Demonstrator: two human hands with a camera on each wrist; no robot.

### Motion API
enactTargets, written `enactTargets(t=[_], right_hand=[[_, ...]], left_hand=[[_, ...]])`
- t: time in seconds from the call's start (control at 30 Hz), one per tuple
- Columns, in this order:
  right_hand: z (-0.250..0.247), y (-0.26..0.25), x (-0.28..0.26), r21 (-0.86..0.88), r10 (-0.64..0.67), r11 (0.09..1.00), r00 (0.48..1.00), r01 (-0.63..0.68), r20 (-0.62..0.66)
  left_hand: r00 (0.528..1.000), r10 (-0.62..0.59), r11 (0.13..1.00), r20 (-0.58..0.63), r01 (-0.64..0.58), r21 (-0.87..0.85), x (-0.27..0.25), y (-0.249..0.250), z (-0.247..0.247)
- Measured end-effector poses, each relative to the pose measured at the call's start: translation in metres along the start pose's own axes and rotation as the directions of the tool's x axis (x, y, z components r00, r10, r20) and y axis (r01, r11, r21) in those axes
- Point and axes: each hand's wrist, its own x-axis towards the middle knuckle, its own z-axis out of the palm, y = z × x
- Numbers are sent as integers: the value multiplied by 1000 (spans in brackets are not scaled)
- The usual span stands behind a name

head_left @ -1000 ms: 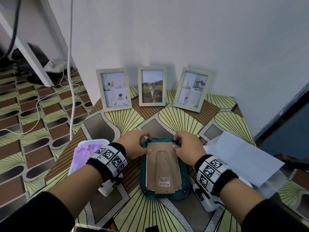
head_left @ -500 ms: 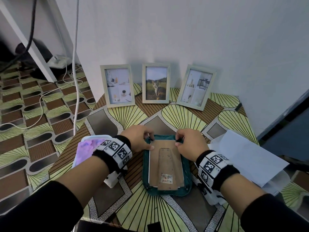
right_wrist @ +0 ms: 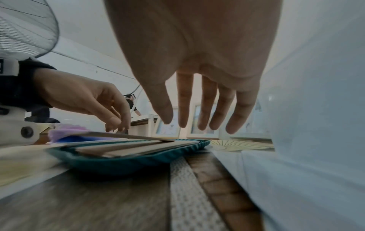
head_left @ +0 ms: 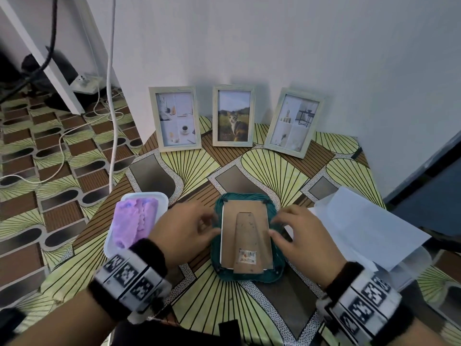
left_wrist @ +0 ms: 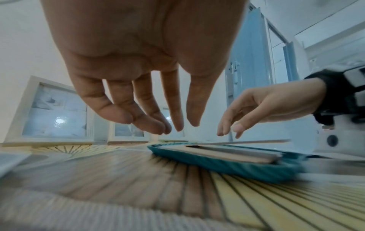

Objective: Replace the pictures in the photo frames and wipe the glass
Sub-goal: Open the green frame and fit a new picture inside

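Observation:
A photo frame (head_left: 245, 233) lies face down on a teal cloth (head_left: 216, 260) in the middle of the table, brown back board and folding stand up. My left hand (head_left: 189, 228) hovers at its left edge and my right hand (head_left: 299, 233) at its right edge. In the left wrist view my left hand (left_wrist: 169, 125) hangs with fingers loose above the cloth (left_wrist: 227, 167), holding nothing. The right wrist view shows my right hand (right_wrist: 197, 123) spread and empty over the frame (right_wrist: 138, 148), whose stand flap is slightly raised.
Three framed pictures (head_left: 174, 118) (head_left: 234, 115) (head_left: 291, 122) stand against the back wall. A white tray with a purple cloth (head_left: 136, 221) sits left of my left hand. White paper sheets (head_left: 361, 221) lie on the right. Cables trail over the floor at left.
Both hands have left the frame's top corners and drawn back toward me to its side edges, fingers loosened. The frame stays on the teal cloth.

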Motion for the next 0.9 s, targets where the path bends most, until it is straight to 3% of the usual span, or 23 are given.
enactTargets(t=[0.13, 0.3, 0.53, 0.9], right_hand=[[-5, -3, -27, -129, -28, 991, 999, 33, 40], [0, -6, -39, -171, 70, 984, 993, -52, 98], [4, -6, -32, -93, 140, 987, 980, -128, 139], [12, -18, 5, 3, 190, 981, 975, -192, 113]], left_hand=[[1000, -10, 1000, 14, 10, -17, -41, 8, 10], [999, -32, 999, 18, 32, -5, -55, 14, 24], [998, -60, 995, -18, 61, 72, -53, 15, 26], [983, -180, 982, 19, 181, -47, -20, 1, 8]])
